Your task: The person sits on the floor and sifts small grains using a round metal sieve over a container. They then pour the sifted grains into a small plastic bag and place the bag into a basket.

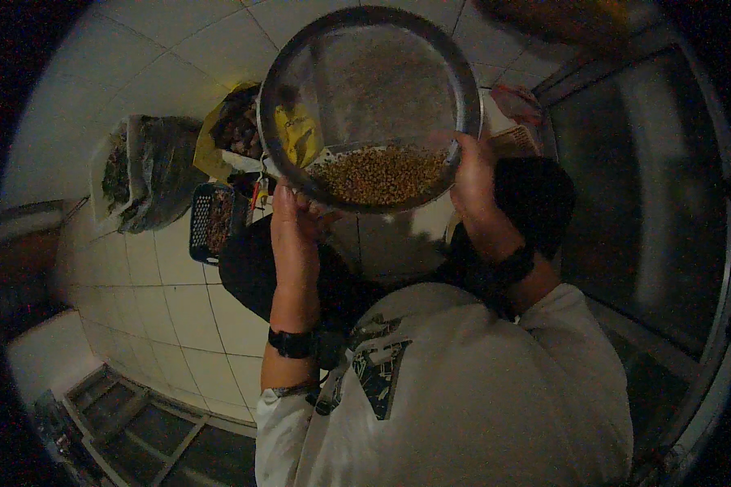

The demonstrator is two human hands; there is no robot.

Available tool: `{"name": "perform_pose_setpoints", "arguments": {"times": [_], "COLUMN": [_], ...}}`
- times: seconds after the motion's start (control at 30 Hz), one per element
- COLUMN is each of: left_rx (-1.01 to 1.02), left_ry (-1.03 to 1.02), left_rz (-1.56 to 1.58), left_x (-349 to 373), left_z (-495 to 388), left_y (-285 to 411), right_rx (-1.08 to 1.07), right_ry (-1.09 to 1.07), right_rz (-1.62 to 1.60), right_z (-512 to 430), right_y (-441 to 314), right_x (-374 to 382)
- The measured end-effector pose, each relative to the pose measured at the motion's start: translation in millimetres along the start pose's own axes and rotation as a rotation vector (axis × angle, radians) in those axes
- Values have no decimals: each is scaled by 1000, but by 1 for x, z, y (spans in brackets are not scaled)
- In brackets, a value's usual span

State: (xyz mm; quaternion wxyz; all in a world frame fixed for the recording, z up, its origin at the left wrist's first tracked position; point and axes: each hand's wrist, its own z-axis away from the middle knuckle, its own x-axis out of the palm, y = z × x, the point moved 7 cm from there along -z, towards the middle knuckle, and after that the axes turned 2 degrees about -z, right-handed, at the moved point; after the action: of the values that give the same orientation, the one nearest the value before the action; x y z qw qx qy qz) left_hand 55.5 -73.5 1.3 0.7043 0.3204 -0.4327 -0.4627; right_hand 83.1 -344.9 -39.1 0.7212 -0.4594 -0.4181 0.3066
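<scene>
A round sieve with a wide metal rim [463, 97] and a see-through mesh is held up before me. My left hand [295, 213] grips its lower left edge, and my right hand [475, 173] grips the right edge with the thumb over the rim. Small brown-yellow grains or seeds [381, 176] lie heaped along the near side of the mesh. Through the mesh a yellow bag [296, 131] shows dimly.
On the tiled floor at the left are a clear plastic bag of leafy greens [158, 170], a yellow bag [207, 143] with dark lumpy contents and a dark plastic basket [201, 225] with small brown pieces. A reddish plastic bag [516, 103] lies at the right, near a glazed door [633, 182].
</scene>
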Motion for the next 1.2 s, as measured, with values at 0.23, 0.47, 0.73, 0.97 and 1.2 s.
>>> {"name": "perform_pose_setpoints", "arguments": {"times": [0.23,0.47,0.73,0.97,1.2], "left_rx": [98,162,164,96,562], "left_ry": [-59,-9,-22,63,236], "left_rz": [-1,18,-16,-346,-305], "left_x": [-1,-4,3,-30,-75], "left_z": [29,45,52,28,42], "left_y": [15,21,21,13,37], "right_rx": [40,27,-89,-29,-86], "right_ry": [-42,-124,-7,-117,-607], "right_rz": [-132,21,38,266,161], "right_z": [30,15,16,3,-7], "right_y": [-18,-5,-8,23,38], "right_x": [26,22,23,33,36]}}
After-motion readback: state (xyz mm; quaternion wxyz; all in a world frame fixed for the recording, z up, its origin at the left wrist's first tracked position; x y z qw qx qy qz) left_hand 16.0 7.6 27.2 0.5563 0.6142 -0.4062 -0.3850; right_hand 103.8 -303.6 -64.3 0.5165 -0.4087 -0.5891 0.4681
